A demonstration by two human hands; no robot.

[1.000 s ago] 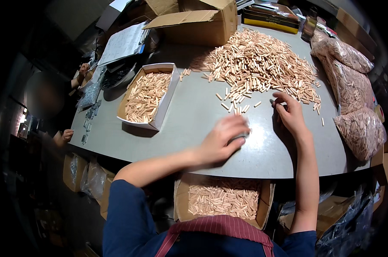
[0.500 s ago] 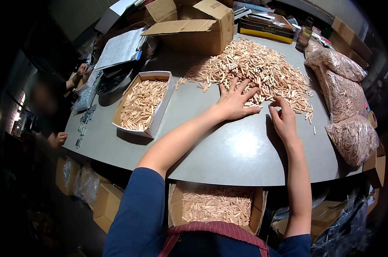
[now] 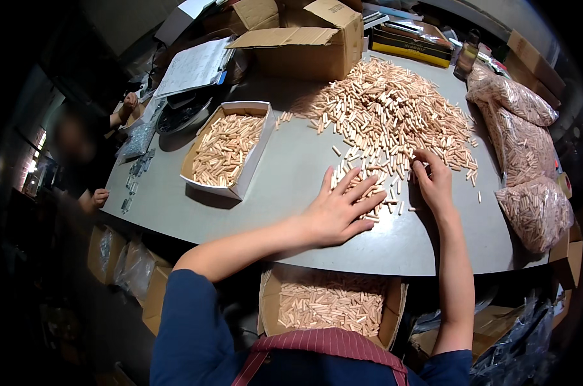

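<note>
A large heap of short wooden dowels (image 3: 394,106) covers the far middle of the grey table. My left hand (image 3: 340,209) lies palm down with its fingers spread over loose dowels near the front edge, open and gripping none. These dowels trail back to the heap. My right hand (image 3: 436,183) is at the heap's near right side, its fingers curled and the thumb close to the index finger. Whatever may be between those fingertips is hidden. Left of the heap, a white-sided cardboard tray (image 3: 256,147) is filled with dowels.
Clear bags of dowels (image 3: 520,151) line the right edge. A cardboard box (image 3: 304,58) and papers (image 3: 195,67) stand at the back. Below the front edge is another box (image 3: 269,299) of dowels. At far left, a person's hand (image 3: 100,198) rests by small clear packets (image 3: 134,180).
My left hand has come from the heap toward the front edge, drawing dowels across the table. My right hand has moved only slightly and stays curled.
</note>
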